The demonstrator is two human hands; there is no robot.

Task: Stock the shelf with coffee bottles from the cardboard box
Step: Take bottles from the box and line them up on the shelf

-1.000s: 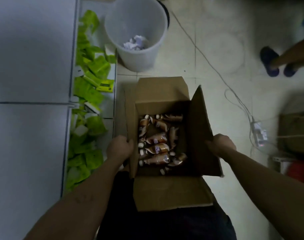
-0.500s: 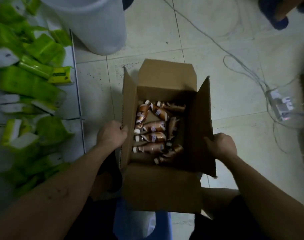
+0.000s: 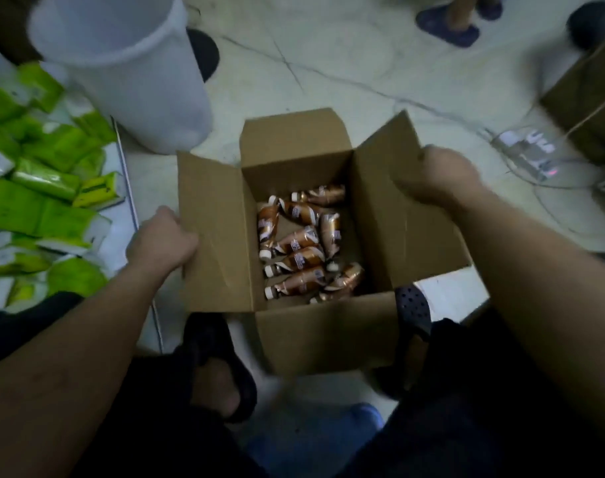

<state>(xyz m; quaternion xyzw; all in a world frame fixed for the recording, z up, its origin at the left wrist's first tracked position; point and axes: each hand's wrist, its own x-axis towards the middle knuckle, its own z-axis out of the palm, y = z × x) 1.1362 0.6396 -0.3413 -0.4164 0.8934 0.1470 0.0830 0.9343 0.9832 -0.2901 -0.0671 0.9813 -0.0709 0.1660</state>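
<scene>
An open cardboard box (image 3: 221, 250) stands on the tiled floor between my feet. Several brown coffee bottles (image 3: 299, 244) with white caps lie jumbled on its bottom. My left hand (image 3: 161, 241) grips the outer edge of the left flap, which is folded out flat. My right hand (image 3: 439, 177) is closed on the top edge of the right flap, which is folded outward. The far and near flaps are folded out too. The shelf (image 3: 118, 236) shows only as a white lower board at the left.
Green and white packets (image 3: 35, 198) are piled on the low shelf board at the left. A white plastic bin (image 3: 128, 70) stands at the far left of the box. Cables and a power strip (image 3: 525, 153) lie at the right, beside another brown box (image 3: 591, 101). Someone's blue slippers (image 3: 447, 25) are at the top.
The view has dropped closer to the floor and box. Both side flaps have been spread outward, the right hand moving up and right along its flap. The bottles have not moved.
</scene>
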